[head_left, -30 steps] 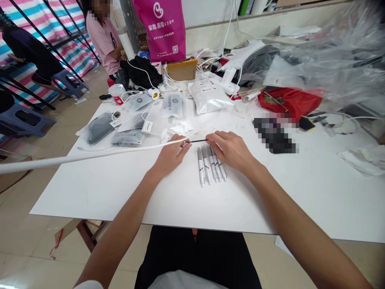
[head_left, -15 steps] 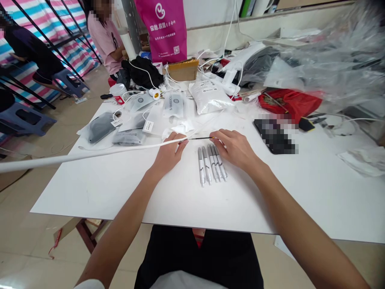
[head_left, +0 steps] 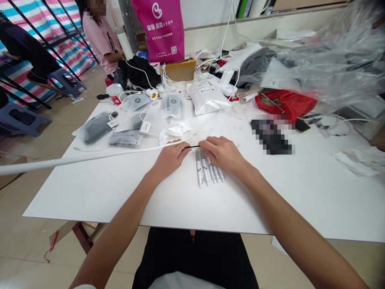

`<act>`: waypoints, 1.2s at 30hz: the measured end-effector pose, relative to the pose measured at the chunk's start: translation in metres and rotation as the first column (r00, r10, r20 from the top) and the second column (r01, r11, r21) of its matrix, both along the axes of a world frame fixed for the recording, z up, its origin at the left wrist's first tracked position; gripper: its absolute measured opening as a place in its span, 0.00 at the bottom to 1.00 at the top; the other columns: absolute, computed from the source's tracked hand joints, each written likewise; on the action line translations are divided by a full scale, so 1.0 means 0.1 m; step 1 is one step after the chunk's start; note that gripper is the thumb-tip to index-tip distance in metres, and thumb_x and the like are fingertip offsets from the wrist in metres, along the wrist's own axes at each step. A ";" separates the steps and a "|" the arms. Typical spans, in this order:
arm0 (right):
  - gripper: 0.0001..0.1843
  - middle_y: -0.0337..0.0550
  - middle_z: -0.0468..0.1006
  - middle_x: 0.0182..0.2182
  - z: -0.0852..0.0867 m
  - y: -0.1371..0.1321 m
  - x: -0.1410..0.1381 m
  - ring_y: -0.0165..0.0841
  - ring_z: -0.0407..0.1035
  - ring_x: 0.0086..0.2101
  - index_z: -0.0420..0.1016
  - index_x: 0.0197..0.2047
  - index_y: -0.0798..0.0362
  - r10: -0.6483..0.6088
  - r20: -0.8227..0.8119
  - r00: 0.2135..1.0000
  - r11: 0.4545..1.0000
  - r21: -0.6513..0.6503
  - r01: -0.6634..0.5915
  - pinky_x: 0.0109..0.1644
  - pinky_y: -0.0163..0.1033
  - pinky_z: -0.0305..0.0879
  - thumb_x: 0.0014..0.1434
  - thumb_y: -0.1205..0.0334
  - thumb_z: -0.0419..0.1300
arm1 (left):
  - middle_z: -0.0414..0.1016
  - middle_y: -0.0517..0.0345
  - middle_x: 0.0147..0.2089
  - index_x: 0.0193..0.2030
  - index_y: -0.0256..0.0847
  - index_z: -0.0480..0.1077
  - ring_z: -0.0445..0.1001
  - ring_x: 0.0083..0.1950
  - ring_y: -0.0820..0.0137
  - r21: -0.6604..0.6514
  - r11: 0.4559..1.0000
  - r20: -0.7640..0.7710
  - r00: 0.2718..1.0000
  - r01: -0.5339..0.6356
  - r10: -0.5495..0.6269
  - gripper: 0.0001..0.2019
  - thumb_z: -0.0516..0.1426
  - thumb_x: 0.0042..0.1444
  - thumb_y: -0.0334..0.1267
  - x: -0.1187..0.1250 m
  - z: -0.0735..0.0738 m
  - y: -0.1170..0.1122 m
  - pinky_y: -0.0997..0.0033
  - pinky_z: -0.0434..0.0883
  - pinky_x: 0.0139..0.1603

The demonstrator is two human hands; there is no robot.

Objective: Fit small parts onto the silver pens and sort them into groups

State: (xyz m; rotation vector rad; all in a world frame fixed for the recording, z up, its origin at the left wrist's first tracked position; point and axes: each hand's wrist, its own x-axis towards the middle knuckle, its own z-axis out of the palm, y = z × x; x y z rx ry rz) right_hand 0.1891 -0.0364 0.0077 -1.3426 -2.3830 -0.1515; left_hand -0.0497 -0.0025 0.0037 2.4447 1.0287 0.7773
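White table (head_left: 186, 208), forearms (head_left: 279, 208) angled inward — hands (head_left: 221, 154) close together, pinching black rod (head_left: 194, 147)

Wkshop, prob.: cluttered worktable (head_left: 90, 192) w/ bagged pkgs (head_left: 125, 138) & clear plastic (head_left: 325, 64), person (head_left: 30, 46) on blue stool (head_left: 64, 77).

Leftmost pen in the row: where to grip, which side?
Probably mid-barrel on the leftmost pen, pinched across its width, from above on the near-left: it is slim, lies flat, near half uncovered, while the right hand covers part of the pens further right.
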 end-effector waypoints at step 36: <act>0.20 0.43 0.84 0.42 0.26 -0.10 -0.05 0.40 0.81 0.43 0.76 0.49 0.48 -0.065 -0.818 0.572 0.965 -0.198 -0.174 0.42 0.43 0.79 0.59 0.49 0.75 | 0.78 0.60 0.34 0.54 0.43 0.75 0.72 0.32 0.71 -0.064 0.998 0.051 0.999 0.002 0.001 0.16 0.51 0.77 0.49 0.04 0.00 -0.12 0.71 0.64 0.36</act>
